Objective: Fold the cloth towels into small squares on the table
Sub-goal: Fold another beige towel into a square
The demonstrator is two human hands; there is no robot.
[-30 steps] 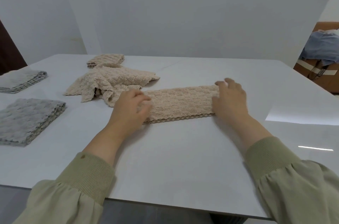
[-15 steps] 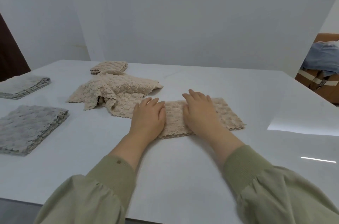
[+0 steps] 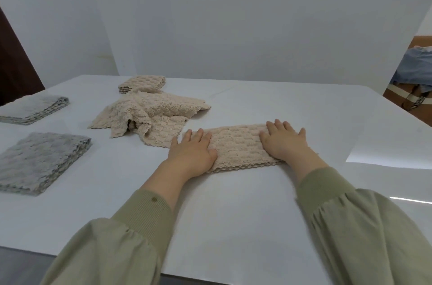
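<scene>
A beige textured towel [image 3: 236, 146], folded into a short band, lies flat on the white table [image 3: 233, 214] in front of me. My left hand [image 3: 191, 151] presses flat on its left end with straight fingers. My right hand [image 3: 284, 142] presses flat on its right end, fingers spread. A crumpled heap of unfolded beige towels [image 3: 149, 114] sits just to the left and behind. Further back lies a small folded beige square [image 3: 142, 82].
Two stacks of folded grey towels lie on the left: one near [image 3: 39, 160], one farther back [image 3: 35, 108]. A cardboard box with blue cloth [image 3: 413, 83] stands off the table's right side. A white wall rises behind the table.
Both hands slid apart from the towel's middle toward its two ends, smoothing it flat. A second ago they held the ends of a longer band, which is now folded shorter.
</scene>
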